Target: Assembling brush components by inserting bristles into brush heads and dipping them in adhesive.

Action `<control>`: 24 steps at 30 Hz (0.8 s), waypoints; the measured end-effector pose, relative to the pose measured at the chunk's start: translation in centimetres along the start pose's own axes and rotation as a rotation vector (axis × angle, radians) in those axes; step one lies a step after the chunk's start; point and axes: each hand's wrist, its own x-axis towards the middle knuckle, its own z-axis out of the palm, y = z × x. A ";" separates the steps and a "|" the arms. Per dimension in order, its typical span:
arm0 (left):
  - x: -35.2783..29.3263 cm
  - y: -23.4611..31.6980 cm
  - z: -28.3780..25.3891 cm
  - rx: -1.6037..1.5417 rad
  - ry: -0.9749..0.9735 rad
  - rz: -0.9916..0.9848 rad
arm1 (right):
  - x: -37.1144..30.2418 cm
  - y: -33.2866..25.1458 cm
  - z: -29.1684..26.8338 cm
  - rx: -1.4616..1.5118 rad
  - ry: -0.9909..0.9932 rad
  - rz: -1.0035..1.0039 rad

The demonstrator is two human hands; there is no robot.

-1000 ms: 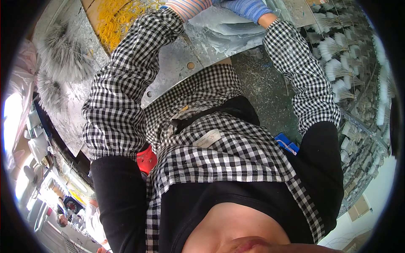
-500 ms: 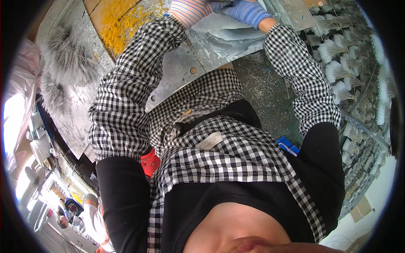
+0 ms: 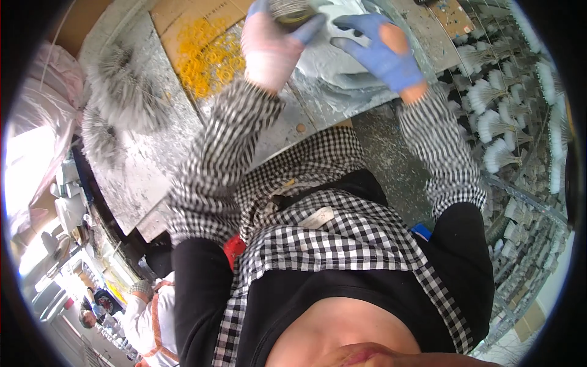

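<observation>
My left hand [image 3: 269, 52], in a pale pink glove with blue fingertips, grips a round bundle of grey bristles [image 3: 292, 10] at the top edge. The bundle's far side is cut off by the picture's edge. My right hand [image 3: 384, 54], gloved in blue, is apart from it with fingers spread and nothing held. Below that hand lies a sheet smeared with whitish-grey paste [image 3: 333, 73]. Yellow rubber bands [image 3: 208, 58] are heaped on cardboard to the left of my left hand.
Loose grey bristle bundles [image 3: 125, 92] stand at the left of the metal worktable [image 3: 156, 174]. On the right, a rack holds many white bristle tufts [image 3: 498, 119]. A person in white [image 3: 147, 318] is in the lower left background.
My hands were together at the top edge; now they are apart. The left has come nearer with the bristle bundle showing, and the right has opened and moved right.
</observation>
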 end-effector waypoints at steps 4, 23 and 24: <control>-4.7 2.5 -4.2 -0.975 0.183 -0.738 | -5.1 -5.0 -4.9 0.311 0.360 0.033; -19.9 4.0 -2.5 -1.055 0.308 -1.018 | -10.9 -8.3 0.8 0.744 0.140 0.159; -20.0 3.7 -2.6 -1.055 0.309 -1.022 | -10.8 -8.3 0.8 0.744 0.138 0.162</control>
